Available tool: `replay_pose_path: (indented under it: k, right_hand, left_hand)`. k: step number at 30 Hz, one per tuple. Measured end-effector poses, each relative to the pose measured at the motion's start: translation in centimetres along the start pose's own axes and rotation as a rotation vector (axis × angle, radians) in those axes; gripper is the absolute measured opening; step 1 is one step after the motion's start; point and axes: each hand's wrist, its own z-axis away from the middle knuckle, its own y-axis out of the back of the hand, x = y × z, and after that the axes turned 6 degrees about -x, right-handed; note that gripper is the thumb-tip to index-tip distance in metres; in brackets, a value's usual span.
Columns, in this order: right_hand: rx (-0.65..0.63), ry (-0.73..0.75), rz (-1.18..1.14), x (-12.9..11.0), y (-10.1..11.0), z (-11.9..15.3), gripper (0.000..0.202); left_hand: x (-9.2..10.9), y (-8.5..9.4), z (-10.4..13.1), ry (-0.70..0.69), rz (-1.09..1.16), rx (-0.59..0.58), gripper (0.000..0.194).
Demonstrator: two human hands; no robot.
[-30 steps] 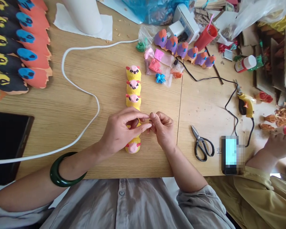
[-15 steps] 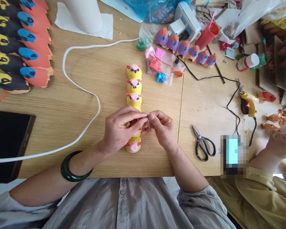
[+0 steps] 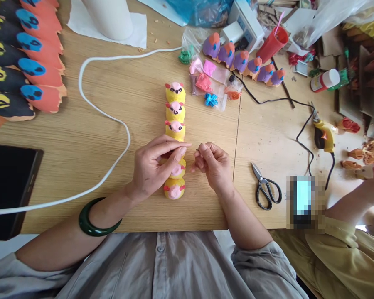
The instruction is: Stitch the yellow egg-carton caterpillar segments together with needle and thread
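Head camera: the row of yellow figures (image 3: 175, 132) runs top to bottom through the middle of the frame, on a pale, grained wood table (image 3: 143, 104). The left hand (image 3: 151, 168) reaches over its lower half and hides part of it; whether it touches cannot be told. The right hand (image 3: 217, 168) is just beside the row, to its right, apart from the left. The left thumb and index finger come close at their tips; I cannot tell if they pinch anything. The right thumb presses on curled fingers, with a dark speck (image 3: 198, 150) at the tip, too small to identify.

The figures are rounded, matte domes in one line, with pink ovals and red ears; the top three bear dark curved marks. A smooth, glossy green bangle (image 3: 98, 226) circles the left wrist. Scissors (image 3: 264, 187) with black looped handles lie at lower right.
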Motion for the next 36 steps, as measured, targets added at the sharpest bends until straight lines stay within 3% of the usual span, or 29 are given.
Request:
replay_pose_path:
  k: [10,20,29,36]
  right_hand:
    - [0.009,-0.015,0.041,-0.1,-0.06,0.05,0.037]
    - [-0.067,-0.077,0.071,-0.04,0.15,0.32,0.043]
    - [0.013,-0.028,0.065,-0.26,0.08,0.45,0.029]
    - [0.03,-0.022,0.139,-0.39,-0.2,0.67,0.032]
  left_hand:
    - [-0.37,-0.31,0.11,0.018,0.065,-0.03,0.014]
    - [-0.34,-0.22,0.04,0.032,0.052,-0.01,0.008]
    - [-0.21,-0.34,0.01,0.088,0.108,0.044,0.007]
    - [-0.16,-0.26,-0.05,0.099,0.121,0.024,0.008]
